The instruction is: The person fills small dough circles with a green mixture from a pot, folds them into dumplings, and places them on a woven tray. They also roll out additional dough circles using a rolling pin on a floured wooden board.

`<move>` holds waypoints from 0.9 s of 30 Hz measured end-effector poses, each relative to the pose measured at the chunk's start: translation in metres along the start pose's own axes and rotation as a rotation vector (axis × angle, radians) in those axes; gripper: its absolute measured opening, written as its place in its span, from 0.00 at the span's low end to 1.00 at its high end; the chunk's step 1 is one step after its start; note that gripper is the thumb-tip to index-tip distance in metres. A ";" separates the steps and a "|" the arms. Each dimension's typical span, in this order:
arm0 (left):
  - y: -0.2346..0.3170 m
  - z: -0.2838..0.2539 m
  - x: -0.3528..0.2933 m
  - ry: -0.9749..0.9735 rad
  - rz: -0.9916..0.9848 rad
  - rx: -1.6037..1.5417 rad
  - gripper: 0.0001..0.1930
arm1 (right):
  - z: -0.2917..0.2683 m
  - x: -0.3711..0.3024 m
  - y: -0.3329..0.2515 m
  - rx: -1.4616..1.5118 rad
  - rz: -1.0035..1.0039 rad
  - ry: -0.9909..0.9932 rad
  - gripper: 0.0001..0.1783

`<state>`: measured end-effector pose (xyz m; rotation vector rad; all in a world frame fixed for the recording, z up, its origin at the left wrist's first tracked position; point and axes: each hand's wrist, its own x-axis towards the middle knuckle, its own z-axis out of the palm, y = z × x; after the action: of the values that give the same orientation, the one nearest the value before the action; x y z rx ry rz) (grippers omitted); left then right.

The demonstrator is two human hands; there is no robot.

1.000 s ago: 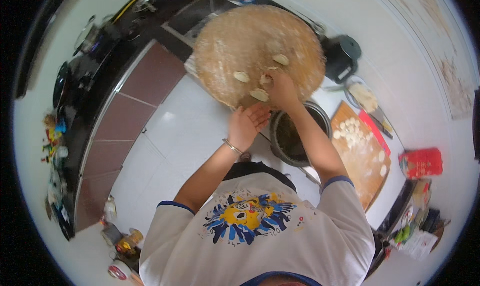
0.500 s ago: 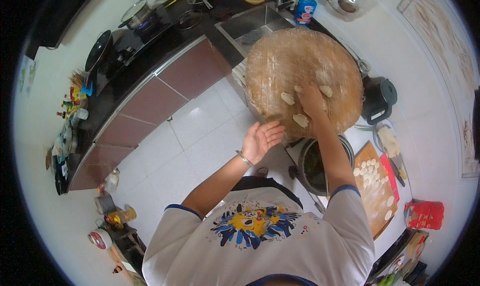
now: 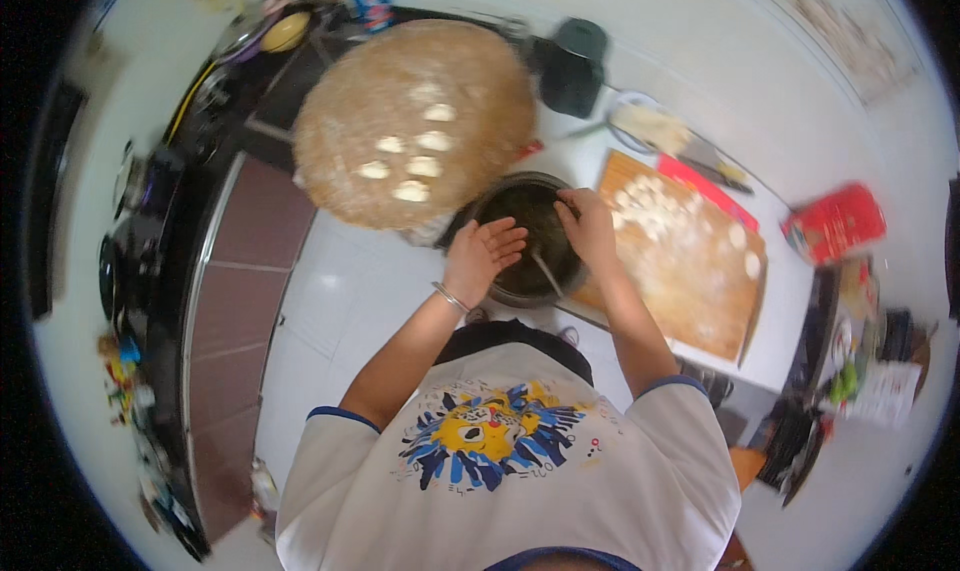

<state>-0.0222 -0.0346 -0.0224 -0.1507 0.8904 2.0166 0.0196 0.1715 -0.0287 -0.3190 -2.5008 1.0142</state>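
Note:
My left hand (image 3: 487,256) is held palm up over the left rim of a dark pot (image 3: 522,297), its fingers spread and nothing on the palm. Above the pot's right side is my right hand (image 3: 588,227), with fingers loosely bent and thumb apart; no held thing shows. Inside the pot lies a dark filling, partly hidden by the hands, and a spoon handle (image 3: 545,271) leans out toward me. Several pale dumplings (image 3: 424,166) sit on a large round brown board (image 3: 335,131) beyond my left hand.
At right, a wooden board (image 3: 700,306) carries floury dough pieces (image 3: 650,206) and flat dough rounds (image 3: 752,264). A knife (image 3: 722,166) and red packet (image 3: 705,189) lie behind it. A black jug (image 3: 573,66) stands by the wall; a red bag (image 3: 838,221) is far right.
My right hand has come back from among the dumplings on the round board to the pot. My left hand has moved over the pot's edge. The view has swung right.

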 end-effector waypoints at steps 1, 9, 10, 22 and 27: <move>-0.011 0.012 0.006 -0.002 -0.016 0.035 0.30 | -0.015 -0.016 0.020 0.006 0.070 0.011 0.10; -0.119 0.100 0.057 -0.062 -0.219 0.240 0.25 | -0.132 -0.115 0.186 -0.124 0.493 0.202 0.11; -0.130 0.109 0.061 -0.028 -0.244 0.257 0.24 | -0.149 -0.121 0.204 -0.174 0.516 0.226 0.11; -0.220 0.165 0.086 0.024 -0.322 0.480 0.26 | -0.303 -0.141 0.412 -0.632 0.654 0.209 0.19; -0.231 0.175 0.101 0.042 -0.367 0.508 0.25 | -0.300 -0.146 0.489 -0.718 0.541 0.137 0.18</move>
<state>0.1367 0.2252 -0.0593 -0.0640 1.2709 1.4089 0.3136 0.6472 -0.2228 -1.2772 -2.6126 0.1851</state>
